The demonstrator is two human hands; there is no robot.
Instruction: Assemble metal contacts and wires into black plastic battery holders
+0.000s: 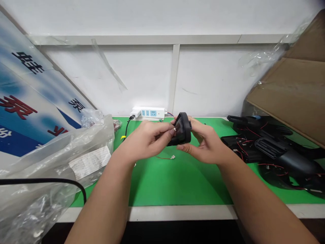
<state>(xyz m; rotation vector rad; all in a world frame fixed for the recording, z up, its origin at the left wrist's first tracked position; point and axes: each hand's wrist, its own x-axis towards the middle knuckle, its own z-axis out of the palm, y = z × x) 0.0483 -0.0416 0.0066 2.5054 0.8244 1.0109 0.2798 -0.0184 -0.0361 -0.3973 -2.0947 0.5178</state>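
A black plastic housing (187,130) with a thick rounded rim is held tilted above the green work surface (175,184). My right hand (206,140) grips it from the right, thumb below and fingers behind the rim. On the other side my left hand (149,139) is closed in a pinch at the housing's open side. A small shiny metal piece (174,129) shows at its fingertips; its exact kind is too small to tell. Beneath the hands lies a thin red wire with a small whitish connector (173,157).
At the back stands a white power strip (153,112) with a plug and black cord. Several black plastic housings (281,149) with red wires pile up at right, under a leaning cardboard box (291,84). A clear plastic bag (58,162) and printed board (33,88) occupy the left.
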